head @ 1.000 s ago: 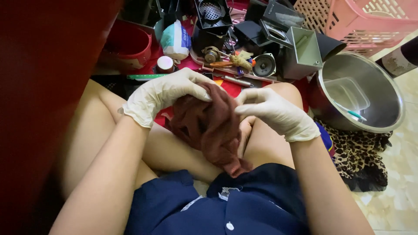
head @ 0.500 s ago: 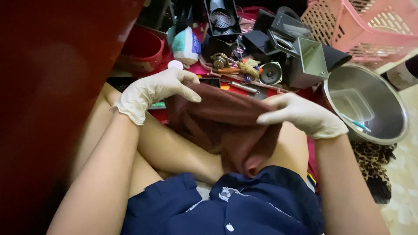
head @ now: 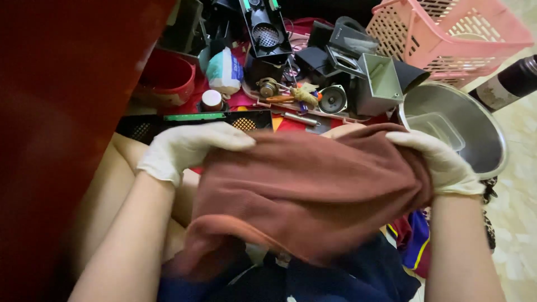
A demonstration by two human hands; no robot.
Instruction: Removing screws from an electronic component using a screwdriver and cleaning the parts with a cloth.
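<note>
Both gloved hands, left (head: 187, 148) and right (head: 439, 162), stretch a brown cloth (head: 307, 193) flat over the lap, fingers clamped on its top corners. A steel bowl (head: 481, 131) sits at two o'clock, dismantled parts (head: 330, 84) at twelve.

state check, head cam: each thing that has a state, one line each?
Brown cloth: spread wide, held at both top corners.
Left hand: gloved, grip shut on the cloth.
Right hand: gloved, grip shut on the cloth.
Steel bowl: upright, a clear plastic tub inside.
Pink basket: upright, contents hard to tell.
Dark bottle: lying on its side.
Red bowl: upright.
</note>
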